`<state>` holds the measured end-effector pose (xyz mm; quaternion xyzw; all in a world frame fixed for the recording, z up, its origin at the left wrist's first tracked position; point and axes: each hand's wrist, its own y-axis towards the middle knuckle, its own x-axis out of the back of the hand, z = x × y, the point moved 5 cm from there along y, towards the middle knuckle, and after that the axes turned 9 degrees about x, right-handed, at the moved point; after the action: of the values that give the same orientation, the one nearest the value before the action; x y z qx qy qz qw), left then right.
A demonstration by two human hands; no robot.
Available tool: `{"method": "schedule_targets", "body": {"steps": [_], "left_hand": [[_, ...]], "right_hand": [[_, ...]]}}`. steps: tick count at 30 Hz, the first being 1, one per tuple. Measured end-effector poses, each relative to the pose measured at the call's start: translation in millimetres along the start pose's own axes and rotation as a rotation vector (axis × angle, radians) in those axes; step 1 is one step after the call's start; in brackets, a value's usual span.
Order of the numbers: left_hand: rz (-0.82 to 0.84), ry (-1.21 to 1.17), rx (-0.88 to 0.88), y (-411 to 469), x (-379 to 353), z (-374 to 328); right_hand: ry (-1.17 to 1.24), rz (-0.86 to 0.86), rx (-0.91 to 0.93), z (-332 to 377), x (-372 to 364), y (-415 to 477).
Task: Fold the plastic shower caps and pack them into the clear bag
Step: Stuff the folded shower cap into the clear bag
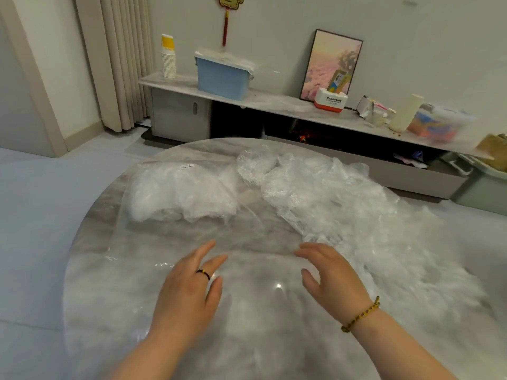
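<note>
A clear bag [181,193] lies on the round marble table [90,237] at the far left, with white folded caps inside and a small label on top. A loose heap of crumpled plastic shower caps [343,198] spreads over the table's right side toward its near edge. My left hand [192,286], wearing a dark ring, hovers over the table's near middle with fingers spread. My right hand [329,272], with a beaded bracelet on the wrist, hovers beside it at the heap's left edge, fingers apart. Neither hand holds anything.
Behind the table runs a long low cabinet [274,101] with a blue bin [222,75], stacked paper cups [168,58], a framed picture [330,67] and clutter at the right. Pale floor surrounds the table; curtains hang at the back left.
</note>
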<state>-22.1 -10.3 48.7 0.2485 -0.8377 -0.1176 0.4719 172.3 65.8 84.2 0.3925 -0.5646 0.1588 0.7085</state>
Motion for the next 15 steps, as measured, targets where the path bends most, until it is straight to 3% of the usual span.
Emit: {"method": "schedule_targets", "body": {"steps": [3,5,10,15], "left_hand": [[0.335,0.135,-0.051,-22,-39,-4],[0.453,0.259,-0.046,-30,-53,-6],[0.473,0.362,0.018,-29,-50,-9],[0.464,0.215,0.142,-30,-50,-7]], "right_hand": [[-0.087,0.059,-0.185,-42,1,-37],[-0.075,0.139,-0.312,-58,6,-61],[-0.117,0.323,-0.393,-73,2,-81],[-0.154,0.278,-0.429,-74,-8,-78]]}}
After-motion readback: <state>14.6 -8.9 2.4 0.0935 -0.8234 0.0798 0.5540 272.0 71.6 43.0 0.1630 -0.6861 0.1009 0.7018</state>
